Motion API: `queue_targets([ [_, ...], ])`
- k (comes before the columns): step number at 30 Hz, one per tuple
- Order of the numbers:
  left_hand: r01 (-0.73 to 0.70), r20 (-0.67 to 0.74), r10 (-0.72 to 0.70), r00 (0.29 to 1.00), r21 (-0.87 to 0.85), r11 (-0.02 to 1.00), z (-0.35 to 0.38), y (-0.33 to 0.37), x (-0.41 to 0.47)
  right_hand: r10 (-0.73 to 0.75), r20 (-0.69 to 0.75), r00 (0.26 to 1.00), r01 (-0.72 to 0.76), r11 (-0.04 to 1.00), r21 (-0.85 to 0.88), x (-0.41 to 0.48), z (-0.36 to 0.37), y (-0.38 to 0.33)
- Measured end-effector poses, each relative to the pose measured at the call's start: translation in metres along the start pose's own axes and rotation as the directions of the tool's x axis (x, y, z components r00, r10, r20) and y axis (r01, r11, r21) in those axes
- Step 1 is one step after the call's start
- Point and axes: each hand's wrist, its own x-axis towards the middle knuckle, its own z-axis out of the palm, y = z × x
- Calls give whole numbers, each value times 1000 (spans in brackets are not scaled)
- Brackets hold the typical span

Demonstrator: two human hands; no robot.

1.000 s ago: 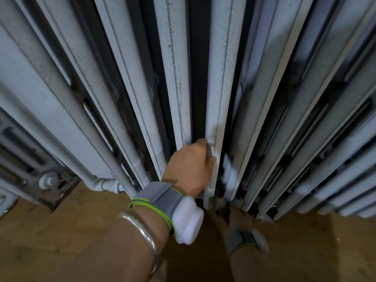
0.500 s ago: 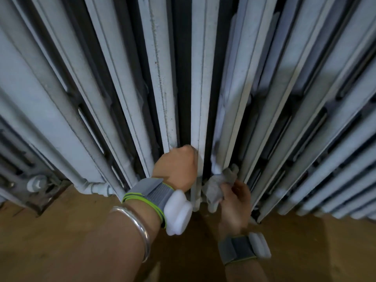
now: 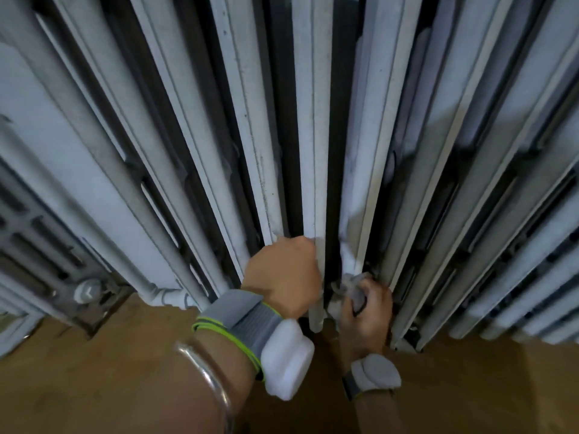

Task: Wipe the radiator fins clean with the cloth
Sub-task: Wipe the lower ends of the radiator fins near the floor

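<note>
Left hand (image 3: pixel 283 274): fingers curling round a radiator fin (image 3: pixel 313 151), bracing (probably for balance).
Right hand (image 3: pixel 366 308): fingers clamping the cloth (image 3: pixel 349 286), pressing it low into the neighbouring gap.

You look at an indoor room, seemingly in a home: a white-painted column radiator (image 3: pixel 313 120) fills nine through three o'clock, its pipe (image 3: pixel 163 296) sits at eight, and a brown wooden-looking floor (image 3: pixel 94 386) spreads at six.

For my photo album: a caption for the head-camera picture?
Left hand grips a radiator fin; right hand holds a grey cloth low beside the next fin.
</note>
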Motion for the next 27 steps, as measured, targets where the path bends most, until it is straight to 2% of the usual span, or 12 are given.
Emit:
queue_targets([
  [5, -42, 123, 44, 991, -18, 999, 13, -1, 5, 95, 87, 992, -91, 995, -50, -12, 5, 24],
  [8, -72, 144, 79, 986, -60, 996, 17, -2, 8, 179, 173, 969, -170, 983, -64, -21, 6, 44],
  [10, -79, 136, 90, 987, -86, 993, 19, -1, 10, 243, 212, 947, -209, 963, -172, -29, 9, 60],
  [14, -56, 151, 87, 985, -200, 978, 21, 3, 15, 339, 216, 916, -298, 933, -202, -41, 1, 72],
  [17, -31, 156, 76, 985, -274, 961, 26, 4, 20, 458, 187, 869, -450, 889, -84, -43, -13, 68],
  [19, 0, 164, 59, 985, -338, 941, 29, 6, 24, 490, 98, 866, -489, 871, -36, -38, -25, 54],
  [21, 15, 145, 47, 988, -398, 917, 32, 10, 28, 464, 31, 885, -464, 886, 6, -29, -37, 36],
  [24, 26, 128, 38, 991, -464, 886, 36, 19, 34, 272, -35, 962, -273, 962, -21, -15, -49, 10],
  [27, 67, 161, 15, 987, -489, 870, 41, 24, 37, 121, -69, 990, -124, 991, -46, 1, -56, -4],
])
